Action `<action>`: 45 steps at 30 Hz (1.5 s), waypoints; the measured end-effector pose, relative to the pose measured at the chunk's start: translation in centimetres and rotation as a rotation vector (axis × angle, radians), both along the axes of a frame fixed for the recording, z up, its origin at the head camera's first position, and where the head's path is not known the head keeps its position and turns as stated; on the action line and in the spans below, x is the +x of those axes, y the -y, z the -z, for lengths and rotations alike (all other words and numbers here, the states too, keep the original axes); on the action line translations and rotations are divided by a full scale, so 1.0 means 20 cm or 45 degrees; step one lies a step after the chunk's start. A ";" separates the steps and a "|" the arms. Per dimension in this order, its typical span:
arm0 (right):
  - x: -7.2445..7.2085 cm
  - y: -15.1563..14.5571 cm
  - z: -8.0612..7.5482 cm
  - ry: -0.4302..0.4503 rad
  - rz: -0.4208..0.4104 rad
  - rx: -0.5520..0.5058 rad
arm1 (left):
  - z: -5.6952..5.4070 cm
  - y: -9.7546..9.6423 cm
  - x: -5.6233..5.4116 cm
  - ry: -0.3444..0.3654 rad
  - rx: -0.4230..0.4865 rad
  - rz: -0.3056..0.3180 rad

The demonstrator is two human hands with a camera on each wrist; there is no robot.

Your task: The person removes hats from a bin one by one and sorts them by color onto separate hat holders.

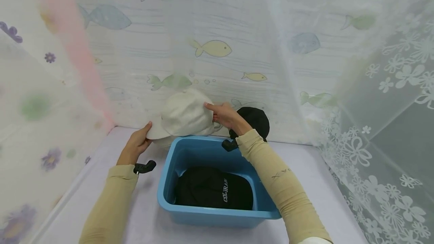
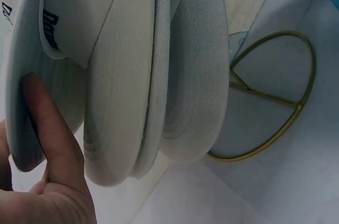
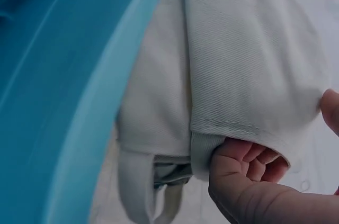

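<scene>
White cap (image 1: pixel 188 114) isn't in yet, it's just past the blue bin's (image 1: pixel 217 218) far rim. Nearest, a lettered black cap (image 1: pixel 207 189) lies in the bin, so I'd call that one done. Farther on, the left hand (image 1: pixel 137 141) pinches the white cap's brim; the right hand (image 1: pixel 225 116) grips its back edge. More white caps (image 2: pixel 122 91) just beside it, plus what looks like another black cap (image 1: pixel 253 119) far right, seem left to do.

Curtained booth: fish-print sheet (image 1: pixel 220 25), flowered netting (image 1: pixel 383 161)
</scene>
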State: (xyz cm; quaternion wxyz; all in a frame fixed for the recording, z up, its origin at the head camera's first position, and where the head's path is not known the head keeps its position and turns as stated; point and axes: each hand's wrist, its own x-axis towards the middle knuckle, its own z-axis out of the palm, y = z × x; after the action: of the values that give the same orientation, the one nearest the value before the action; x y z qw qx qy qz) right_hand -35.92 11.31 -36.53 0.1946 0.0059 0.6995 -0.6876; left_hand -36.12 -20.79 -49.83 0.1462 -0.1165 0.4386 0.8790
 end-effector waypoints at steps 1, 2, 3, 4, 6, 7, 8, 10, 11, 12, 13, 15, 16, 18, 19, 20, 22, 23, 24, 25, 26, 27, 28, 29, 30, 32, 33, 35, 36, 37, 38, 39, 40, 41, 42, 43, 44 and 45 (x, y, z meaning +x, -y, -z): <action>0.00 0.00 0.00 0.012 0.004 0.008 | -0.01 -0.01 0.00 -0.006 -0.049 -0.002; 0.00 0.00 0.00 0.022 0.006 0.011 | -0.01 -0.01 0.00 -0.014 -0.106 -0.001; 0.00 0.00 0.01 0.033 0.006 0.017 | -0.01 -0.02 0.00 -0.029 -0.161 0.000; -0.01 0.00 0.01 0.038 0.006 0.022 | -0.02 -0.03 -0.01 -0.043 -0.210 -0.003; -0.01 0.00 0.01 0.037 0.009 0.011 | -0.02 -0.03 -0.01 -0.073 -0.306 -0.013; -0.01 0.00 0.00 0.032 0.009 0.012 | -0.02 -0.04 -0.01 -0.082 -0.338 -0.022; -0.02 0.00 0.00 0.024 0.010 0.017 | -0.02 -0.04 -0.01 -0.095 -0.363 -0.029; -0.03 0.00 0.00 0.004 0.013 0.028 | -0.02 -0.04 -0.02 -0.117 -0.416 -0.055; -0.03 0.00 0.00 -0.012 0.014 0.039 | -0.02 -0.04 -0.02 -0.131 -0.440 -0.065; -0.03 0.00 0.01 -0.028 0.009 0.057 | -0.01 -0.04 -0.03 -0.147 -0.462 -0.069; -0.04 0.00 0.01 -0.048 -0.002 0.089 | -0.01 -0.04 -0.03 -0.160 -0.491 -0.076; -0.04 0.00 0.03 -0.067 -0.011 0.137 | -0.01 -0.04 -0.04 -0.182 -0.554 -0.089; -0.04 0.00 0.03 -0.078 -0.019 0.167 | -0.01 -0.04 -0.04 -0.196 -0.583 -0.094; -0.04 -0.01 0.04 -0.086 -0.050 0.211 | -0.01 -0.05 -0.05 -0.213 -0.631 -0.100; -0.04 -0.01 0.05 -0.084 -0.059 0.234 | -0.01 -0.05 -0.05 -0.217 -0.650 -0.104; -0.04 -0.01 0.05 -0.077 -0.066 0.241 | -0.01 -0.05 -0.05 -0.219 -0.661 -0.106; -0.04 -0.01 0.06 -0.087 -0.102 0.266 | -0.01 -0.06 -0.06 -0.225 -0.679 -0.116; -0.04 -0.02 0.06 -0.095 -0.117 0.282 | -0.01 -0.06 -0.06 -0.223 -0.680 -0.118; -0.04 -0.02 0.07 -0.104 -0.125 0.306 | -0.01 -0.06 -0.06 -0.223 -0.680 -0.120; -0.04 -0.02 0.08 -0.114 -0.130 0.333 | 0.00 -0.07 -0.06 -0.224 -0.685 -0.119; -0.04 -0.02 0.08 -0.122 -0.137 0.356 | 0.00 -0.07 -0.06 -0.226 -0.683 -0.119; -0.04 -0.02 0.09 -0.129 -0.145 0.378 | 0.00 -0.07 -0.06 -0.231 -0.690 -0.118; -0.04 -0.02 0.09 -0.135 -0.148 0.405 | 0.00 -0.07 -0.06 -0.234 -0.693 -0.118; -0.03 -0.02 0.09 -0.137 -0.153 0.421 | 0.01 -0.07 -0.06 -0.244 -0.699 -0.113; -0.03 -0.02 0.10 -0.140 -0.160 0.431 | 0.01 -0.07 -0.06 -0.252 -0.712 -0.110; -0.03 -0.02 0.10 -0.148 -0.173 0.446 | 0.02 -0.07 -0.06 -0.281 -0.736 -0.102; -0.03 -0.02 0.10 -0.155 -0.180 0.447 | 0.03 -0.07 -0.06 -0.299 -0.763 -0.098; -0.03 -0.02 0.10 -0.182 -0.191 0.465 | 0.04 -0.07 -0.06 -0.337 -0.817 -0.096; -0.02 -0.02 0.09 -0.195 -0.195 0.475 | 0.04 -0.07 -0.06 -0.359 -0.849 -0.099; -0.02 -0.01 0.09 -0.209 -0.196 0.487 | 0.04 -0.07 -0.06 -0.382 -0.879 -0.104; -0.02 -0.01 0.09 -0.222 -0.191 0.493 | 0.04 -0.06 -0.06 -0.402 -0.909 -0.111; -0.02 -0.01 0.09 -0.233 -0.181 0.503 | 0.04 -0.06 -0.06 -0.420 -0.937 -0.117; -0.02 -0.01 0.08 -0.241 -0.167 0.511 | 0.04 -0.06 -0.06 -0.433 -0.951 -0.121; -0.02 -0.01 0.08 -0.244 -0.153 0.512 | 0.04 -0.06 -0.06 -0.443 -0.959 -0.121; -0.03 -0.01 0.08 -0.238 -0.137 0.508 | 0.04 -0.06 -0.06 -0.443 -0.954 -0.113; -0.03 -0.01 0.08 -0.234 -0.120 0.511 | 0.04 -0.06 -0.07 -0.436 -0.945 -0.101; -0.03 -0.01 0.08 -0.227 -0.108 0.515 | 0.04 -0.06 -0.07 -0.423 -0.933 -0.087; -0.04 -0.01 0.08 -0.219 -0.101 0.519 | 0.04 -0.06 -0.08 -0.402 -0.912 -0.074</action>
State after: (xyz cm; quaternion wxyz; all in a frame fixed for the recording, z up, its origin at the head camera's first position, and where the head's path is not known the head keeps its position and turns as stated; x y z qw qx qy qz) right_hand -36.64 11.50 -38.17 0.1560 -0.0410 0.8377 -0.5218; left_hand -37.66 -19.65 -50.63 0.0021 -0.0357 0.7313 0.6811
